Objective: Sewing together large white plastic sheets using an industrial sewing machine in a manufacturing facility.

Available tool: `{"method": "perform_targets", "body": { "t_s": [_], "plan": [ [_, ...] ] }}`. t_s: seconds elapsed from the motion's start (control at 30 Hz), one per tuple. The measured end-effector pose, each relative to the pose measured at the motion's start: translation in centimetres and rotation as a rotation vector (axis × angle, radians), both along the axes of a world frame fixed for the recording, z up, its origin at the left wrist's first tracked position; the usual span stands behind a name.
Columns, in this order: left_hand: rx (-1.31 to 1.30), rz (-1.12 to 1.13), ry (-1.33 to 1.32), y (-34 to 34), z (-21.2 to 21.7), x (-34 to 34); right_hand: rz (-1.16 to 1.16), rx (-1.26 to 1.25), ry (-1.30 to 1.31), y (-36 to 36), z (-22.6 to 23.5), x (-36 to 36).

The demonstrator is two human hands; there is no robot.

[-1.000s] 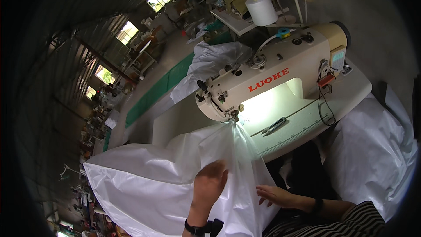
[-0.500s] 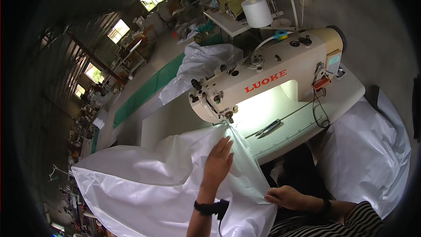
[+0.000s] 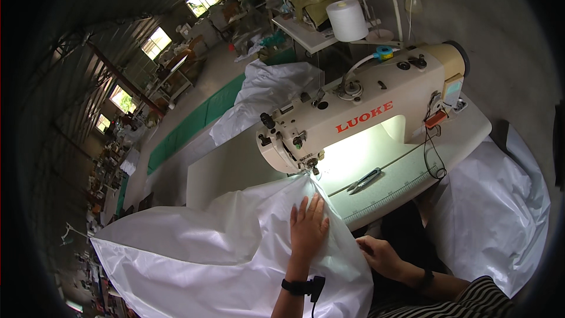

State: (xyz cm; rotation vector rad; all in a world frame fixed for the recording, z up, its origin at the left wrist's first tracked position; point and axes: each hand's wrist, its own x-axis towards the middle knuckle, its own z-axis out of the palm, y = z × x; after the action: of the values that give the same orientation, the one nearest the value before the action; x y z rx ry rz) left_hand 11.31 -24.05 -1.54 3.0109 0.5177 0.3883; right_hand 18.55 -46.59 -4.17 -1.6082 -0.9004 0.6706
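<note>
Left grip (image 3: pixel 308 227) is lying spread on glossy white sheeting (image 3: pixel 235 285); curled right grip (image 3: pixel 381 256) is sitting alongside (grasp unclear).

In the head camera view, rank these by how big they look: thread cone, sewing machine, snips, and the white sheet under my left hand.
Largest to smallest, as they look:
1. White sheet, partly because it's nearer the camera
2. Sewing machine
3. Thread cone
4. Snips

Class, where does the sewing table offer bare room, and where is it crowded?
Free: the lit patch between the sewing machine and the snips. Crowded: left of the snips, where white sheeting lies under the left hand.
</note>
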Motion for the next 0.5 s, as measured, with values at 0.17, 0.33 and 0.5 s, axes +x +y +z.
{"method": "perform_targets", "body": {
  "t_s": [0.17,0.33,0.5],
  "plan": [
    [0.014,-0.012,0.046,-0.9,0.7,-0.1,0.044,-0.108,0.159,0.5,2.8,2.2],
    [-0.049,-0.115,0.111,0.7,2.5,0.7,-0.012,0.025,-0.541,2.8,2.5,1.1],
    [-0.010,-0.170,-0.072,3.3,2.3,2.2,0.025,-0.192,-0.807,2.9,3.0,1.8]
  ]
}}
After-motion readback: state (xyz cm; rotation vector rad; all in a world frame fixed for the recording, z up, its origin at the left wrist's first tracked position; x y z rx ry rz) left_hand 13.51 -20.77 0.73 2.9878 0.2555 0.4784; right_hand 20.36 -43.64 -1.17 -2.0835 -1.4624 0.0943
